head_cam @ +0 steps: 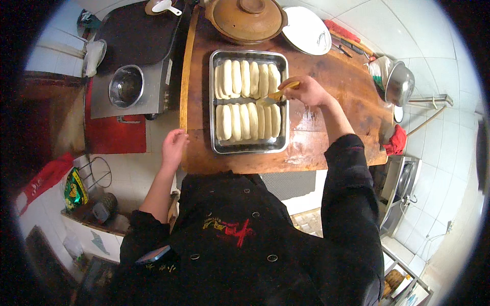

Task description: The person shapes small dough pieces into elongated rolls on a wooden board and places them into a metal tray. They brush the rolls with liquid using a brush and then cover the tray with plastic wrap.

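A rectangular metal tray (250,150) stands on the wooden table in front of me. Long pale dough pieces (245,78) lie side by side in it, in a far row and a near row. My right hand (306,91) grips the yellow handle of a pastry brush (284,90) at the tray's right side. The brush's pale bristles reach over the gap between the rows, at the far ends of the near dough pieces (244,121); whether they touch is unclear. My left hand (175,147) hangs beside the table's left edge, fingers loosely curled and holding nothing.
Behind the tray are a lidded brown clay pot (245,21) and a white oval plate (307,30). White flour smears mark the wooden table (340,114). Knives (346,44) lie by the wall, near a metal bowl (400,84). At left, another metal bowl (126,87) sits on a steel surface.
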The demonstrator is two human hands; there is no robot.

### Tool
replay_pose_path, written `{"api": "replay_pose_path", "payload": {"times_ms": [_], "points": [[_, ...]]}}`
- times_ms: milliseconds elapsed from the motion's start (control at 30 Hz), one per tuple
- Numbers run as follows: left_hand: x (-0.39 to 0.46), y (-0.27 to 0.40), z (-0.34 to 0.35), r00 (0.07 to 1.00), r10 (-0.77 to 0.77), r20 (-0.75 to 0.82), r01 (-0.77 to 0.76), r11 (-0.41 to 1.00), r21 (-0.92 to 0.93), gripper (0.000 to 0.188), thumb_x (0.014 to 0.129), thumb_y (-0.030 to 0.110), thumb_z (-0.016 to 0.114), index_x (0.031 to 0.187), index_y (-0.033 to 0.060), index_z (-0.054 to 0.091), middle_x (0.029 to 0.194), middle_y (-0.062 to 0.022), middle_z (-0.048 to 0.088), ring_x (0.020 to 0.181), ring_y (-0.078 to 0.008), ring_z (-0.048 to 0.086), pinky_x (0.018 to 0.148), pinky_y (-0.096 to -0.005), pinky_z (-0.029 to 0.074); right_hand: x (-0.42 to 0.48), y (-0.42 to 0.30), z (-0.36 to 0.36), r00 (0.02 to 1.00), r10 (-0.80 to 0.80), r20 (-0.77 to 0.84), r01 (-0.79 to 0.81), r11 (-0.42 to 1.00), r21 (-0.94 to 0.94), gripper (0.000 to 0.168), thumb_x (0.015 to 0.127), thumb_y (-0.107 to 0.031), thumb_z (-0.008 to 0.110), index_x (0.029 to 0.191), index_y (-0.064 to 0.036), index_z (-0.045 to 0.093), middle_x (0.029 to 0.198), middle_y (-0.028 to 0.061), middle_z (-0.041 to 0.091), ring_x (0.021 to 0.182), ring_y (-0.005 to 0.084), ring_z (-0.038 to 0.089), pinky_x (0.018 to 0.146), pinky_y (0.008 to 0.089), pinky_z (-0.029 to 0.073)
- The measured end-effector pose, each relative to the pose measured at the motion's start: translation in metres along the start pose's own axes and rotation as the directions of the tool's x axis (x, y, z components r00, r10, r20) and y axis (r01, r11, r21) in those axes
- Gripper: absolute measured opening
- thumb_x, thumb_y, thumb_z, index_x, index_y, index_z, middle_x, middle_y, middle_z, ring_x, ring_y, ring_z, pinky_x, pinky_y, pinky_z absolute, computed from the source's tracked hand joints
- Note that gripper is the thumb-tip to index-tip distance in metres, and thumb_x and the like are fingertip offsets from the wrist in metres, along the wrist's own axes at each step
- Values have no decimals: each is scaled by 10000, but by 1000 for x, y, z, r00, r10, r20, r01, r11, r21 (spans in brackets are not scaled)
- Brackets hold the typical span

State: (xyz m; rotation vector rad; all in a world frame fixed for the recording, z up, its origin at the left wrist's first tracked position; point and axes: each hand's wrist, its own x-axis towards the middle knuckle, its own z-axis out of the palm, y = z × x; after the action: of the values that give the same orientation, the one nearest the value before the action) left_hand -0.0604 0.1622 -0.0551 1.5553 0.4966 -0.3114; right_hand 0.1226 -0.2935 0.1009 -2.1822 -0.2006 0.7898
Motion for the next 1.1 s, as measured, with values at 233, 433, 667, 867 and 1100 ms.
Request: {"api": "replay_pose_path", "payload": {"times_ms": [233,433,667,867,1100], "points": [[-7,-9,2,999,-35,-5,35,998,-60,215,1010,147,672,1199,50,639,1027,-50,715,858,-139,683,747,-273,535,25,16,-45,999,-5,-44,10,992,127,230,974,-162,710,1149,-17,741,921,31,724,789,115,638,745,299,547],[-10,-6,11,997,-76,-6,76,996,-37,200,999,107,673,1188,51,645,990,-28,686,833,-123,661,727,-264,533,30,13,-44,1000,-3,-18,4,998,59,223,961,-193,704,1107,-39,773,864,37,725,766,122,644,714,288,536],[-9,-7,29,999,-41,8,42,999,-24,202,1008,114,664,1196,45,641,1012,-37,689,847,-118,650,732,-258,527,11,38,-45,995,-53,-83,69,978,197,240,999,-172,687,1159,5,715,866,37,689,770,105,622,707,276,520],[-25,-2,32,996,-51,-69,51,999,-5,208,1004,100,654,1203,40,633,1011,-54,696,839,-123,651,734,-260,532,-40,27,4,882,-44,-470,192,943,272,266,1018,-185,673,1207,-5,717,905,26,716,813,106,650,758,277,541],[-58,-17,11,982,-124,-144,106,987,-123,188,1002,110,648,1178,47,627,999,-52,697,817,-131,659,703,-271,531,-71,-17,155,789,-494,-365,337,845,-415,410,911,-130,736,1316,-116,676,1081,110,728,952,312,693,836,445,566]]}}
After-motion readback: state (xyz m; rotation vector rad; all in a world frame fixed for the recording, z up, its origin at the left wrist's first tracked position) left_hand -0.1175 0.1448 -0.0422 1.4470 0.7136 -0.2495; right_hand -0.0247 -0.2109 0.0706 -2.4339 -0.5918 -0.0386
